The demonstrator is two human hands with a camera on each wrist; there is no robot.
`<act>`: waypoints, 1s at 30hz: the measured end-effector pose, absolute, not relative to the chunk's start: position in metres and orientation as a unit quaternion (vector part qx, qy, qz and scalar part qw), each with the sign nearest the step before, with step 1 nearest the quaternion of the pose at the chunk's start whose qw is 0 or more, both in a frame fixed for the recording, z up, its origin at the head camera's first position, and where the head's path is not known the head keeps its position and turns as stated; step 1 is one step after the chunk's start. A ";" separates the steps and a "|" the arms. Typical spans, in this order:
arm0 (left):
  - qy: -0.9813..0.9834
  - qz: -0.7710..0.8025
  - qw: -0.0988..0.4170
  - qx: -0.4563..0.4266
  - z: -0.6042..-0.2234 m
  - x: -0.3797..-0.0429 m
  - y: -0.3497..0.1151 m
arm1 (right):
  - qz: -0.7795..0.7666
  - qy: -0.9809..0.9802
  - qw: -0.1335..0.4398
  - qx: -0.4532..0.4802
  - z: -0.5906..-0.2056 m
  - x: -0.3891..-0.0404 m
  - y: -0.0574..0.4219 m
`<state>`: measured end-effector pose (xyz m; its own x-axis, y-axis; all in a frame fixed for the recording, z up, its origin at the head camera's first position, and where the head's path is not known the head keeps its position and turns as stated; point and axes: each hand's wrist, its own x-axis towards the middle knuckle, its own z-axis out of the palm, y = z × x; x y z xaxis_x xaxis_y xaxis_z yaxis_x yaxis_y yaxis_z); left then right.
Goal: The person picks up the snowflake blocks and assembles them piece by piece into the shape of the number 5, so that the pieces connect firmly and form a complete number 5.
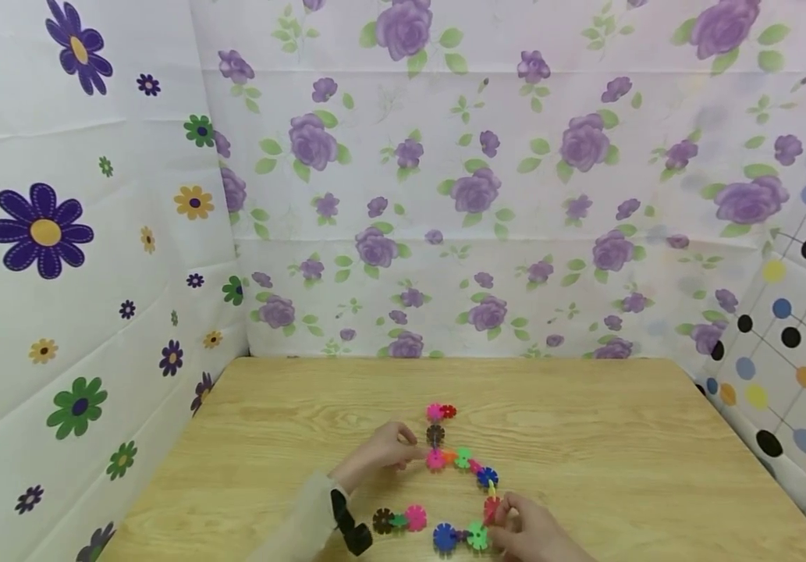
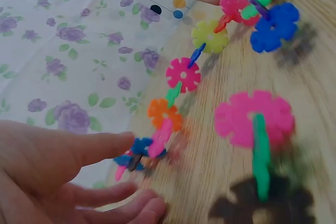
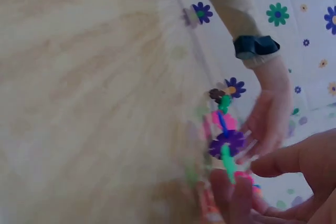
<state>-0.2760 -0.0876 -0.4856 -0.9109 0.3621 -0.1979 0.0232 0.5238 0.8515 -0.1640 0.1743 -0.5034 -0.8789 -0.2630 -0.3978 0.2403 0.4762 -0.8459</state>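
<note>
A curving chain of interlocked notched plastic discs lies on the table, in several bright colours. At its near right bend, my right hand pinches the pinkish-red disc, beside a green disc; the right wrist view shows thumb and fingertips around this part. My left hand is at the chain's left corner, near a pink disc. In the left wrist view its thumb and fingers are spread apart, the thumb tip overlapping a blue disc. A dark blue disc ends the chain's near side.
A separate short piece with a brown disc, a green one and a pink disc lies below my left hand. The chain's far arm ends in a small red disc. Patterned cloths stand around the wooden table.
</note>
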 end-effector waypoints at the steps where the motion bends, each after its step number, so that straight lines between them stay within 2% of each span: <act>1: 0.858 0.459 0.185 0.139 -0.483 -0.274 -0.094 | -0.502 0.830 0.241 -0.023 -0.500 -0.164 0.175; 6: 0.849 0.376 0.245 0.278 -0.474 -0.264 -0.119 | -0.467 0.854 0.213 -0.086 -0.482 -0.165 0.174; 9: 0.831 0.346 0.285 0.330 -0.475 -0.255 -0.126 | -0.452 0.863 0.207 -0.096 -0.476 -0.165 0.172; 15: 0.834 0.304 0.263 0.379 -0.482 -0.244 -0.126 | -0.438 0.871 0.198 -0.099 -0.469 -0.171 0.167; 22: 0.804 0.389 0.268 0.361 -0.476 -0.253 -0.120 | -0.495 0.832 0.145 -0.204 -0.464 -0.194 0.159; 26: 0.765 0.491 0.288 0.300 -0.472 -0.260 -0.115 | -0.515 0.819 0.132 -0.215 -0.461 -0.208 0.155; 30: 0.750 0.561 0.271 0.221 -0.470 -0.265 -0.108 | -0.499 0.833 0.106 -0.213 -0.458 -0.219 0.147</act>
<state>-0.2650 -0.1077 -0.4701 -0.7552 0.6362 -0.1579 0.0282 0.2721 0.9618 -0.2188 0.1473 -0.4581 -0.8868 -0.4607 0.0369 -0.2500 0.4109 -0.8768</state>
